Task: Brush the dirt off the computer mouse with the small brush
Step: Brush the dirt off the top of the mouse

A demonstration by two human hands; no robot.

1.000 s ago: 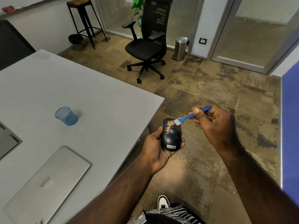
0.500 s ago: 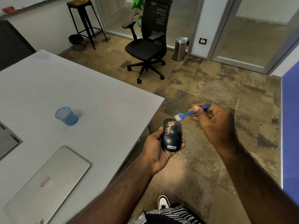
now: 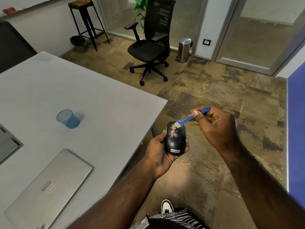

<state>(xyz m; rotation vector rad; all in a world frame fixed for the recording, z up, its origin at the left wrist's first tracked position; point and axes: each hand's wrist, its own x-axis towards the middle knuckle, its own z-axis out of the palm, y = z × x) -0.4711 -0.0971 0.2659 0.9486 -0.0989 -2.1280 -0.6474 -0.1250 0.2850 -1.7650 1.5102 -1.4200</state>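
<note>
Black mouse (image 3: 175, 140), "Lenovo" label at near end, held in the air just right of the table's near-right edge, over the carpet. Tan dirt (image 3: 173, 130) scattered over the far-left part of its top. Cradled in left hand (image 3: 160, 151), palm up, thumb along the left side, fingers curled round the right side from beneath.

White bristles of blue brush (image 3: 186, 120) touching the mouse's far end, right at the dirt's edge. Handle slanting up and to the right, pinched between thumb and curled fingers of right hand (image 3: 214, 124); splayed blue tail end poking out past the fingers.

Fine tan dust (image 3: 189, 162) speckled on the carpet (image 3: 214, 100) below and right of the mouse.

Left of the hands, grey table (image 3: 99, 96): blue mesh cup (image 3: 68, 119) upright near the middle, well apart from the mouse; closed silver laptop (image 3: 49, 187) at the near-left. Grey hatch (image 3: 8, 144) set in the table at the left edge.

Far side of the room: black office chair (image 3: 151, 45) on castors, steel bin (image 3: 184, 49) to its right by the glass partition, tall black stool (image 3: 85, 19) to the left, dark small bin (image 3: 77, 41) beside its legs, green plant (image 3: 140, 7) behind the chair. Blue panel (image 3: 296, 129) along the right edge.

Near bottom: white shoe (image 3: 166, 206) and striped cloth (image 3: 165, 220).
</note>
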